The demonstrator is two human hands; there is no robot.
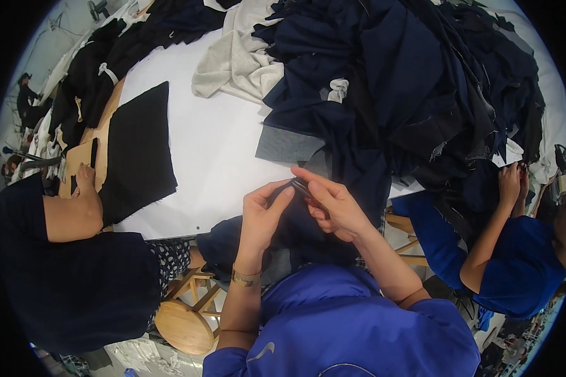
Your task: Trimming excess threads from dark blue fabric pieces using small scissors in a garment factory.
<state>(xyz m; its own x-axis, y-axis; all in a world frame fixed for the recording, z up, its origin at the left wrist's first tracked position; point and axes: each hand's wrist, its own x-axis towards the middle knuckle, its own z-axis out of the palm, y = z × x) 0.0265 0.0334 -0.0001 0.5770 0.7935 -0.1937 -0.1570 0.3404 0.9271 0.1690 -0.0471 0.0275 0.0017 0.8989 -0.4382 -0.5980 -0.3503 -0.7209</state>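
My left hand (265,212), with a gold watch on its wrist, pinches the edge of a dark navy cloth (299,232) between thumb and fingers. My right hand (334,204) is closed close beside it, fingers curled round a small dark tool (302,186) with a shiny edge, perhaps thread snips; its kind is mostly hidden. The fingertips of both hands nearly meet over the cloth edge. From there the cloth hangs over the table edge toward my lap. Just beyond my fingers lies a grey fabric piece (289,144).
A big heap of navy cloth (409,75) covers the table's right side, with cream fabric (242,60) beside it. On the white tabletop (201,151) lies a black panel (141,151). Co-workers sit at my left (82,276) and right (516,264). A wooden stool (183,327) stands at lower left.
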